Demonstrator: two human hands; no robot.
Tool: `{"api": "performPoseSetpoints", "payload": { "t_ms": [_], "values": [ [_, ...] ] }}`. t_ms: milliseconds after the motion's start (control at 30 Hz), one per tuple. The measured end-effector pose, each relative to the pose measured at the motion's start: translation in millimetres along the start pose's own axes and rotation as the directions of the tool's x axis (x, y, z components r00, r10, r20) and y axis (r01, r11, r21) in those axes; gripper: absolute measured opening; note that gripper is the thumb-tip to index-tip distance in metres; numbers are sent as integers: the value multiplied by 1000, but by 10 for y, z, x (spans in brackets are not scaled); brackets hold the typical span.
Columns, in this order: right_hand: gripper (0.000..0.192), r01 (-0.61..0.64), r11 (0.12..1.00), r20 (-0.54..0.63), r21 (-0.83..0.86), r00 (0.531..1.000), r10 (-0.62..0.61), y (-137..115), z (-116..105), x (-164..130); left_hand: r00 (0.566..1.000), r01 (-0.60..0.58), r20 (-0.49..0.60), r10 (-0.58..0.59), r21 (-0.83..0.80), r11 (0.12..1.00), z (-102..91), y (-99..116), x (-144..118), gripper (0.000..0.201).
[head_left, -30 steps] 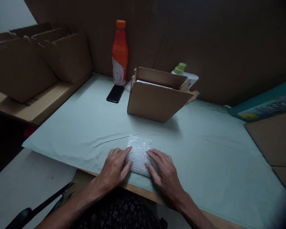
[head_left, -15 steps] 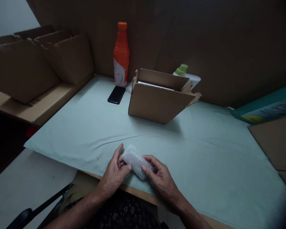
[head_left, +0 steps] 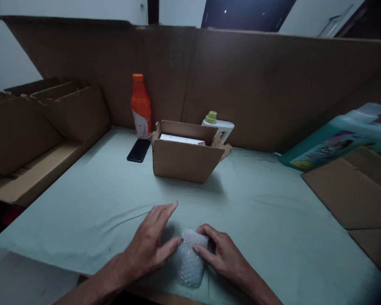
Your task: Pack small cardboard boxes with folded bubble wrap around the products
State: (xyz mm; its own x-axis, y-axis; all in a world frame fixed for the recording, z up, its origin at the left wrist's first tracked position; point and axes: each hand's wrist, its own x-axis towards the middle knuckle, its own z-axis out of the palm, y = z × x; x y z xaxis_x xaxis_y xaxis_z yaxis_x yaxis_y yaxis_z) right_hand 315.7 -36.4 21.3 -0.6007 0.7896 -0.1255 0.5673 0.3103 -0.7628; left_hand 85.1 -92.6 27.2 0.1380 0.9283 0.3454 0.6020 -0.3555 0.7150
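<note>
A small bubble-wrapped packet [head_left: 191, 264] is at the near edge of the cloth-covered table; the wrap hides what is inside. My right hand [head_left: 220, 254] grips its upper right side between thumb and fingers. To the left, my left hand [head_left: 154, 237] is open, its fingers stretched forward and its thumb tip beside the packet's upper left edge. Whether that thumb touches the wrap I cannot tell.
Beyond my hands stands an open cardboard box [head_left: 182, 160] with something white inside. A black phone [head_left: 139, 151], an orange bottle [head_left: 141, 108] and a white green-capped bottle [head_left: 220, 126] are behind. Cardboard [head_left: 339, 190] and a teal liquid jug [head_left: 330, 142] lie right; cardboard boxes [head_left: 73, 114] stand left.
My left hand has let go of the packet and opened out. The packet has turned more lengthwise toward me in my right hand. My view has tilted up, showing the wall behind.
</note>
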Motion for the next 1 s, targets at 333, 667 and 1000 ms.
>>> {"api": "performPoseSetpoints", "payload": {
  "t_ms": [333, 667, 1000],
  "values": [
    [17, 147, 973, -359, 178, 930, -74, -279, -1267, 124, 935, -115, -191, 298, 631, 767, -663, -288, 1646, 25],
    [23, -155, 901, -654, -405, 737, -168, -633, -1867, 1485, 922, -88, -236, 307, 644, 760, -534, -374, 1601, 23],
    [9, -348, 382, -338, -856, 936, 97, -1071, -1774, 1742, 930, -85, -232, 284, 617, 782, -527, -408, 1641, 24]
  ]
}}
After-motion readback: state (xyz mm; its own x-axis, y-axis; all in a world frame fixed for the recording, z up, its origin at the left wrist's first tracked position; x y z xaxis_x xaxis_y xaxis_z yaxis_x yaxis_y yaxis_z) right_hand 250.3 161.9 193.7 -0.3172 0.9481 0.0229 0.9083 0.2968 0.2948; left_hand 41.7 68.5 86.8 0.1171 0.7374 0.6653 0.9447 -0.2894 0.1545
